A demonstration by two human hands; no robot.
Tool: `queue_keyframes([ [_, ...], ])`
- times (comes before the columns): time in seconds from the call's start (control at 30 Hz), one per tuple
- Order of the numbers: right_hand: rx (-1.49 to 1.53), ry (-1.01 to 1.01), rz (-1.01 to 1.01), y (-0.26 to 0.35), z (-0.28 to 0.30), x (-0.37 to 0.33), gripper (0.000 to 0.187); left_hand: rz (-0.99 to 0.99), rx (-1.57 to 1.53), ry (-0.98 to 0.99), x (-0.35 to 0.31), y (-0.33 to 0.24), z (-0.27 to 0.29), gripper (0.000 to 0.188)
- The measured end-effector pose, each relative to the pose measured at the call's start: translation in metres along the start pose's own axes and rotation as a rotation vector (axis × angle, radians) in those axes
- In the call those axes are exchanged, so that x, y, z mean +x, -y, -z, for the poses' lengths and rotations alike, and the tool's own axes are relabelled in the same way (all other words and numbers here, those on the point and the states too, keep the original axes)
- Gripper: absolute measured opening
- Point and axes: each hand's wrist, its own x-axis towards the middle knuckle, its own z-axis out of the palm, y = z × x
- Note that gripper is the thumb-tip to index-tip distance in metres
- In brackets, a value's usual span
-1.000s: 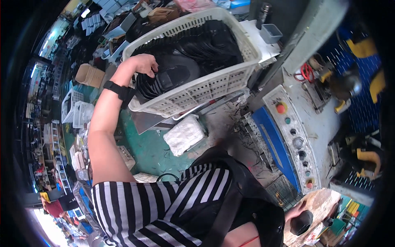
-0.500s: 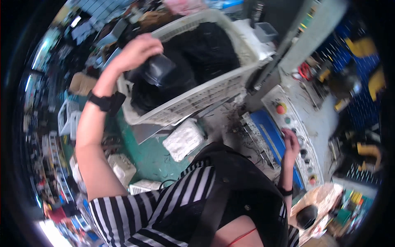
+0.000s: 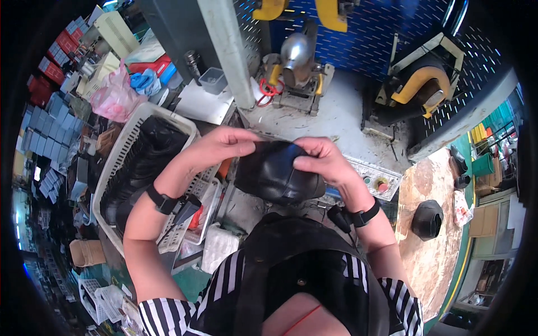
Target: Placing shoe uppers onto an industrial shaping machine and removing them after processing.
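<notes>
A black leather shoe upper [image 3: 277, 173] hangs in front of my chest, held up between my two hands. My left hand [image 3: 224, 148] pinches its left top edge with thumb and fingers. On the other side, my right hand [image 3: 325, 161] grips the upper's right top edge, thumb on the leather facing me. Just beyond the upper stands a machine bench with a shiny metal shoe form [image 3: 298, 53] flanked by yellow clamp pieces. To the left, a white plastic basket [image 3: 193, 134] holds several more black uppers [image 3: 140, 168].
Red-handled scissors [image 3: 269, 91] and a small clear box [image 3: 213, 80] lie on the worktop. A control panel [image 3: 375, 176] with a red button is by my right wrist. At right, another black upper [image 3: 427, 220] sits on a worn board [image 3: 414, 263]. A grey post [image 3: 227, 50] rises ahead.
The view has turned right, toward the machine. My left hand has come from the basket with a black upper, and my right hand has left the control panel and now grips it too.
</notes>
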Motion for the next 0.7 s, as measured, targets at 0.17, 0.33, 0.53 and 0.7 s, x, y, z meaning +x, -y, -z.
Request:
queue_keyframes([
  [0.17,-0.173,-0.450,0.235,0.056,0.047,0.036,0.017,-0.257,0.025,-0.259,0.074,-0.041,0.023,0.019],
  [0.33,0.178,-0.454,0.335,0.097,0.095,0.112,0.024,-0.243,-0.118,-0.457,0.159,-0.073,0.056,0.025],
  [0.53,0.224,-0.606,0.240,0.065,0.119,0.121,0.025,-0.351,-0.042,-0.369,0.195,-0.052,0.059,0.023],
  [0.7,0.161,-0.636,0.244,0.022,0.116,0.104,0.033,-0.699,0.590,-0.246,0.192,-0.054,0.071,0.030],
])
